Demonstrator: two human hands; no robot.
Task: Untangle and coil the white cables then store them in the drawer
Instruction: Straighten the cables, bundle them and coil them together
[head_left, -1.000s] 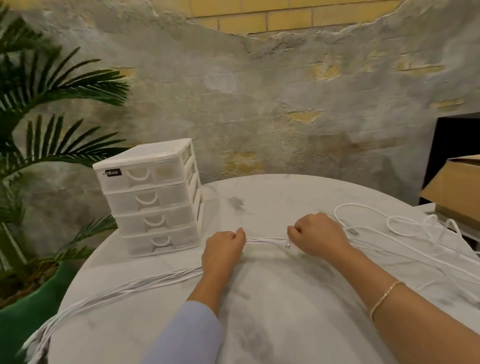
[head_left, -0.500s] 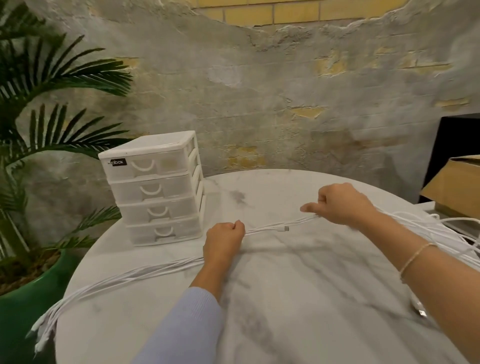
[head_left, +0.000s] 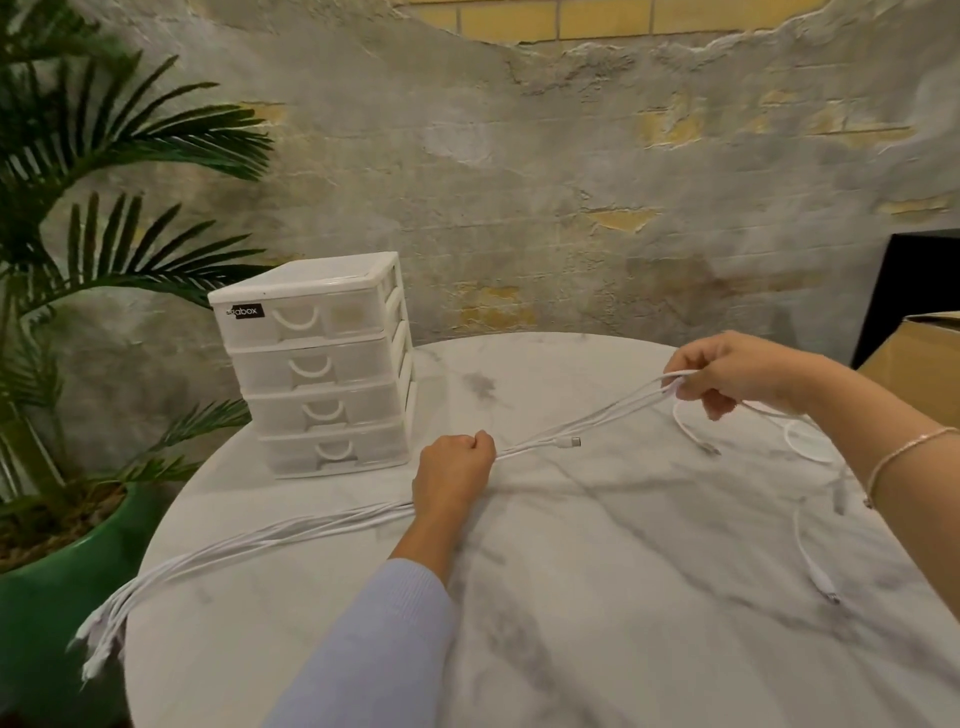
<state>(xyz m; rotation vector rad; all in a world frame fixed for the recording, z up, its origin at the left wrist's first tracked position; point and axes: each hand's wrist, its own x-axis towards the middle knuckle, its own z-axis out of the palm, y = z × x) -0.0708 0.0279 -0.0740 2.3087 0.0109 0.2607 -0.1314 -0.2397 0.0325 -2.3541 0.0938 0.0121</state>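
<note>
A white drawer box (head_left: 317, 364) with four drawers, all closed, stands on the round marble desk (head_left: 571, 597). Beside the desk is one green pot (head_left: 47, 587) with a palm plant (head_left: 104, 182), and a brown cardboard box (head_left: 914, 348) sits at the right. The left hand (head_left: 453, 470) is a fist around the bunch of white cables (head_left: 291, 530), whose ends hang off the desk's left edge. The right hand (head_left: 737, 371), lifted, pinches a few cables pulled tight between both hands.
</note>
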